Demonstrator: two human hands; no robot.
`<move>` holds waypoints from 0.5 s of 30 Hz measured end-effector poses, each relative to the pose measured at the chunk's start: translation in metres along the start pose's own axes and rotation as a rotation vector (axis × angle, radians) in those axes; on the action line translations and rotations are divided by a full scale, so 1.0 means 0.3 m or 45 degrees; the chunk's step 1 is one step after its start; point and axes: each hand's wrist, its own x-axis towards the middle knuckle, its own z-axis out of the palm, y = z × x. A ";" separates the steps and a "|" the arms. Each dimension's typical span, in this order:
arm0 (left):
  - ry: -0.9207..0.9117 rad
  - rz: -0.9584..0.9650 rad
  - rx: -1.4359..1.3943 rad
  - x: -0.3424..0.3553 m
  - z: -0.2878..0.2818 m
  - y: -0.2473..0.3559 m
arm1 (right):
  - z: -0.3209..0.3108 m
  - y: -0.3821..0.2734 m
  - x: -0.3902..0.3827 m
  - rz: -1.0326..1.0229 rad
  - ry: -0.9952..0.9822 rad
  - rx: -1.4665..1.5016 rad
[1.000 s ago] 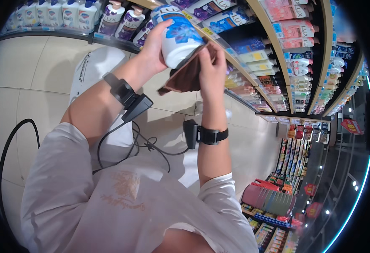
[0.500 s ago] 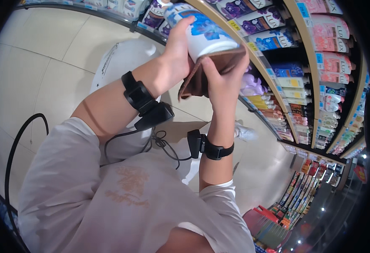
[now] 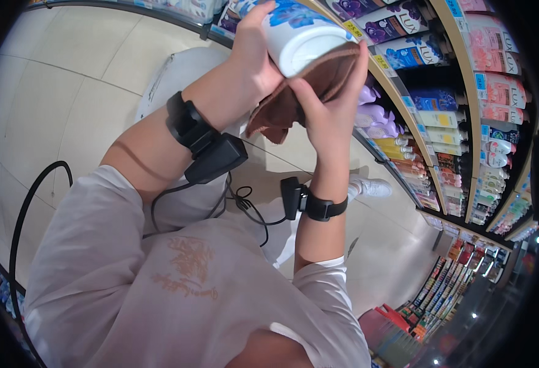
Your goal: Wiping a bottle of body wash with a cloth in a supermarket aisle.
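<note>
The left hand (image 3: 251, 58) is closed around a white bottle (image 3: 306, 54) with blue flowers printed on it, thumb along its side. The bottle is held tilted in the air near the top edge of the view, its round base turned toward the wearer. The right hand (image 3: 334, 116) pinches a brown cloth (image 3: 282, 109) between thumb and fingers, one edge spread beside the base; whether the cloth presses on the bottle there is hard to tell. The two hands are close together, each with its own hold.

A black strap (image 3: 183, 122) with a boxy device sits on the left wrist, a similar band (image 3: 325, 207) on the right, and a thin dark cable (image 3: 263, 218) hangs between them. Below is the wearer's pale shirt (image 3: 128, 288). To the right, slanting shelves carry purple packs (image 3: 398, 23) and pink ones (image 3: 496, 91). A white shoe (image 3: 372, 187) stands on the tiled floor (image 3: 85, 64).
</note>
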 end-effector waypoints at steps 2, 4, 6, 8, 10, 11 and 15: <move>-0.116 -0.060 -0.088 -0.005 -0.003 -0.011 | -0.018 0.003 -0.006 -0.014 -0.043 -0.024; -0.118 -0.069 -0.058 -0.014 -0.009 -0.022 | -0.021 0.005 -0.014 -0.065 -0.070 -0.083; -0.113 -0.067 -0.009 -0.018 -0.017 -0.025 | -0.011 0.002 -0.022 -0.100 -0.045 -0.214; -0.093 -0.043 0.046 -0.013 -0.024 -0.016 | 0.008 -0.004 -0.028 -0.060 -0.009 -0.120; -0.068 -0.024 0.097 -0.009 -0.030 -0.004 | 0.019 -0.014 -0.032 -0.092 0.024 -0.254; -0.061 -0.011 0.121 -0.008 -0.032 0.002 | 0.022 -0.017 -0.032 -0.043 0.026 -0.091; -0.147 0.019 0.032 -0.036 -0.035 0.010 | 0.014 -0.029 -0.029 0.040 -0.027 0.390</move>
